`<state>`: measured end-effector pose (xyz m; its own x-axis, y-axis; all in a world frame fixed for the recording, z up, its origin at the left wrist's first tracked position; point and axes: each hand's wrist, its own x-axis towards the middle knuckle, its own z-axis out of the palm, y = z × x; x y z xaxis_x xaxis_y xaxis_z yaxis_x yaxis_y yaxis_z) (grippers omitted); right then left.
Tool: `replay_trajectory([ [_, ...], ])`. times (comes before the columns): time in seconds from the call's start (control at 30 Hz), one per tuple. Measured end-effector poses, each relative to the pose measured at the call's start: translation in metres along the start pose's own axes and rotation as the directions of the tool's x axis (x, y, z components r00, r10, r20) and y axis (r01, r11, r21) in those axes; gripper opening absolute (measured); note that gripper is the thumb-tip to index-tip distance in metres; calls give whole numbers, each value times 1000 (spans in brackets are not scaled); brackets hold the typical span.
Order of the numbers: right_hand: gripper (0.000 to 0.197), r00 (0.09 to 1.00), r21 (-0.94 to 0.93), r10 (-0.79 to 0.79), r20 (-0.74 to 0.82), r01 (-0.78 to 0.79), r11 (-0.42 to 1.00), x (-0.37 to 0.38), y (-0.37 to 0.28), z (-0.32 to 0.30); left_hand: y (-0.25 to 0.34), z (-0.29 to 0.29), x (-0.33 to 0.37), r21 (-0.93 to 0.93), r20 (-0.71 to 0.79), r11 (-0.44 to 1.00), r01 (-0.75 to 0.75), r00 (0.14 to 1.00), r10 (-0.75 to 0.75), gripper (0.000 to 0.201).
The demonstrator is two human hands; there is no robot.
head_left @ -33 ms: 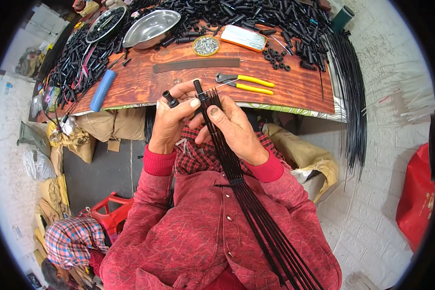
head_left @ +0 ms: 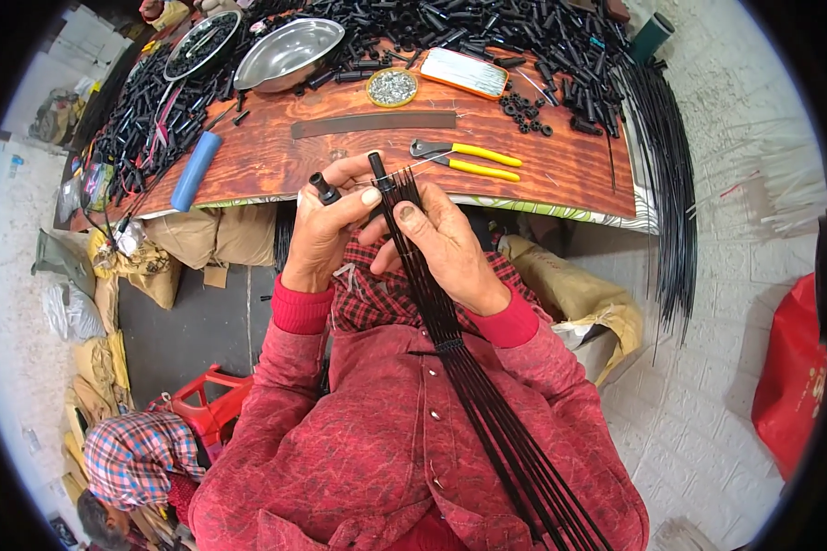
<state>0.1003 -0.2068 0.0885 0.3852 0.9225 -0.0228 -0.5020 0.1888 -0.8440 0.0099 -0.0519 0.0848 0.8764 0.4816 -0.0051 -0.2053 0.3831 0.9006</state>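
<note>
Wooden desk (head_left: 560, 174) at top; left hand (head_left: 326, 230) pinching cap (head_left: 323, 188), right hand (head_left: 446, 243) gripping rods (head_left: 432, 294) mid-frame.

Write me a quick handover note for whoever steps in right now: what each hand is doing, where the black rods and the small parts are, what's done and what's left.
Left hand: grip closed on a small black cap, thumb pressing the rod bundle.
Right hand: closed around the bundle of thin black rods, which runs down across the lap.
One rod at the top of the bundle already carries a black tip; the other rod ends look bare.
On the wooden table: yellow-handled pliers, round tin of small metal bits, metal bowl, heaps of black caps, more rods hanging off the right edge.
Left: the bare rods in hand.
</note>
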Motion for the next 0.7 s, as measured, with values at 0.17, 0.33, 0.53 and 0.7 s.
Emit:
replay_trajectory([
  [0.17,40,1000,23,17,7,-17,1000,1,-3,0,4,3,-2,22,-2,1000,-6,1000,6,38],
  [0.33,38,1000,-5,1,21,-1,1000,6,-3,4,11,2,-3,38,-27,998,42,999,-41,34],
  [0.53,41,1000,-58,26,10,-26,998,7,-6,7,15,2,-5,25,-8,1000,9,1000,-8,33],
  [0.7,34,999,-59,22,-39,-24,998,6,-4,7,19,2,-9,86,11,995,44,999,-45,31],
])
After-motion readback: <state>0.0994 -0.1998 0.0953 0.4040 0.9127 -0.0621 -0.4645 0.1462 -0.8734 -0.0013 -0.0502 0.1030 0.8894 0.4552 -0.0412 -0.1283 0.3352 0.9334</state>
